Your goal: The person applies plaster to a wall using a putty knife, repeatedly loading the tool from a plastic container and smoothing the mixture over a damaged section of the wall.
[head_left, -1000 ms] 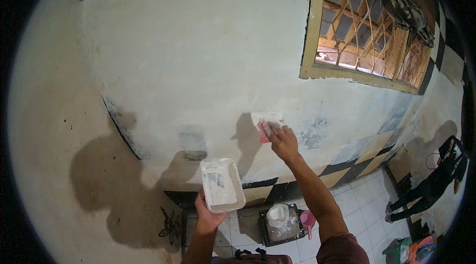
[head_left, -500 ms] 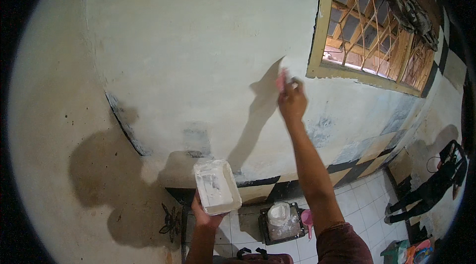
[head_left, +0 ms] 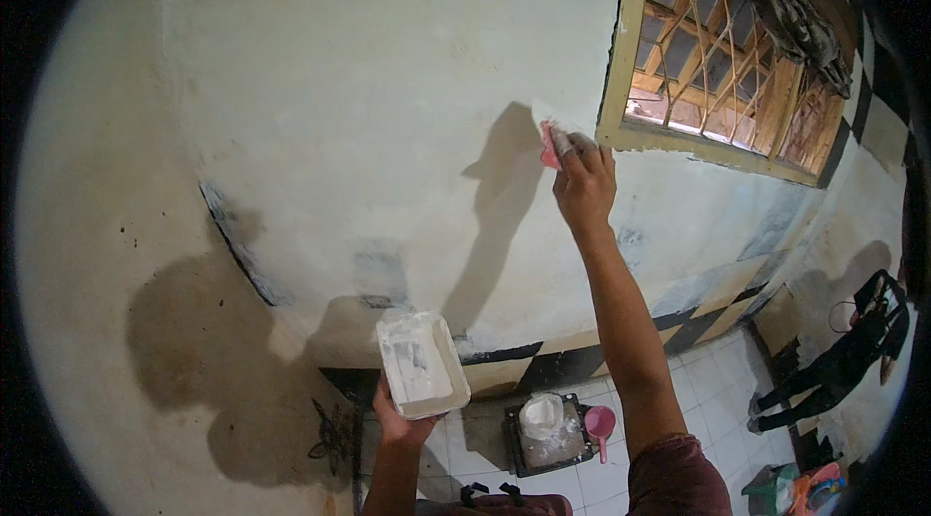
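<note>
My left hand (head_left: 403,421) is wrapped round the lower left side of a white rectangular tub (head_left: 424,366), tilted so that the pale paste inside shows. My right hand (head_left: 585,184) reaches up to the whitened wall (head_left: 369,118), left of the window's lower corner. Its fingers grip a putty scraper (head_left: 550,147) with a pink grip and a whitish blade, whose edge is at the wall. White smears coat the fingers. Whether the blade touches the wall is hard to make out.
A barred window (head_left: 718,60) in a yellowish frame is at upper right. Below, a dark stool (head_left: 548,458) carries a white bag and stands by a pink dipper (head_left: 600,424) on the tiled floor (head_left: 713,385). A person in dark clothes (head_left: 849,361) stands at far right.
My right hand has shifted a little up and to the right, and the scraper shows with less blur. The tub in my left hand stays almost in place.
</note>
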